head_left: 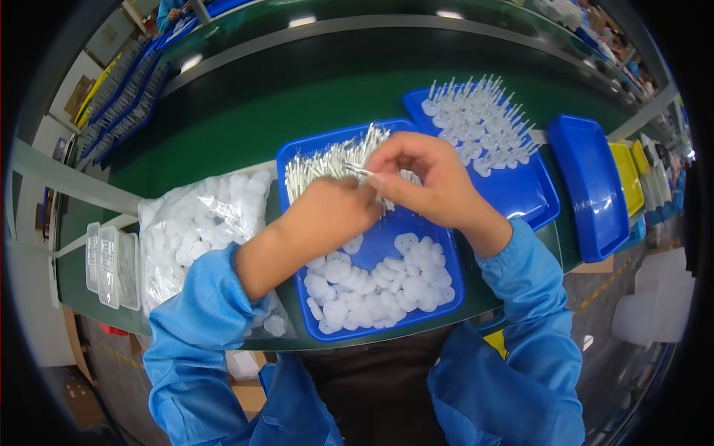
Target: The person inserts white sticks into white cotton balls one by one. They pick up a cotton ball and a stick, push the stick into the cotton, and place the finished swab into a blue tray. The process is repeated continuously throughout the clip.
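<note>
My left hand (338,210) is closed over the middle of a blue tray (460,256). Its fingertips are turned away, so what they grip is hidden. Just right of it, my right hand (425,177) pinches a thin shiny rod-like piece (358,170) between thumb and forefinger, close to the left hand. Beneath and beyond both hands lies a pile of thin white sticks (316,167) at the tray's far side. White translucent discs (379,290) fill its near part.
A second blue tray (532,201) holds discs with upright rods (480,123). Right of it leans another blue tray (591,186). On the left are a clear bag of white discs (201,230) and clear plastic boxes (111,264). Stacked blue trays (130,100) stand far left, beside the green conveyor belt (238,111).
</note>
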{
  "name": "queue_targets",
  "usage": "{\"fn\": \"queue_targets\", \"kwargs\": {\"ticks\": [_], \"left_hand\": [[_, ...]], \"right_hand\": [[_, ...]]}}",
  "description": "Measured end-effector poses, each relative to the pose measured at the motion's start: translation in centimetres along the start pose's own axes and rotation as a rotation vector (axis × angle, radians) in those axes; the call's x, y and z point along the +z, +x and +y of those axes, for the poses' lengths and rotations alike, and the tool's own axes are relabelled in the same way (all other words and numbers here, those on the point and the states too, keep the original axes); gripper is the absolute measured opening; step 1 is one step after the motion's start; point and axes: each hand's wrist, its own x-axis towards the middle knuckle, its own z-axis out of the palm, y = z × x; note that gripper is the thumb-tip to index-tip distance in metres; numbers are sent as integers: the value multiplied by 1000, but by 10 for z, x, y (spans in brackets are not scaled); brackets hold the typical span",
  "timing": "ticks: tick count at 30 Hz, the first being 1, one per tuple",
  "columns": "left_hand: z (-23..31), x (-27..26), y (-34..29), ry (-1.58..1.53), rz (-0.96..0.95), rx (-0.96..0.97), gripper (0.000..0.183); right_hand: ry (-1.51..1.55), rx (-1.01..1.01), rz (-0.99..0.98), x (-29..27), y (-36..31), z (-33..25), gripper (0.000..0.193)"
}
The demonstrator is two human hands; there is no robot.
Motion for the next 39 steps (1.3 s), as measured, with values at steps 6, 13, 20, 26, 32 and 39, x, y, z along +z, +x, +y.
{"fn": "queue_targets", "kwargs": {"ticks": [6, 13, 20, 26, 32, 39], "left_hand": [[14, -39, -26, -335, 7, -237, 31], [21, -35, -43, -172, -93, 6, 36], [17, -30, -36, -86, -90, 143, 37], [17, -24, -24, -728, 242, -298, 37], [19, 10, -21, -1673, 662, -870, 43], [25, 15, -20, -1577, 647, -734, 55]], "right_hand": [[182, 99, 216, -12, -35, 29, 12], [160, 228, 236, 1, -38, 28, 13], [389, 302, 219, 25, -42, 23, 14], [321, 229, 310, 27, -46, 32, 14], [-13, 142, 368, 6, -41, 42, 13], [-374, -82, 221, 10, -21, 23, 19]]}}
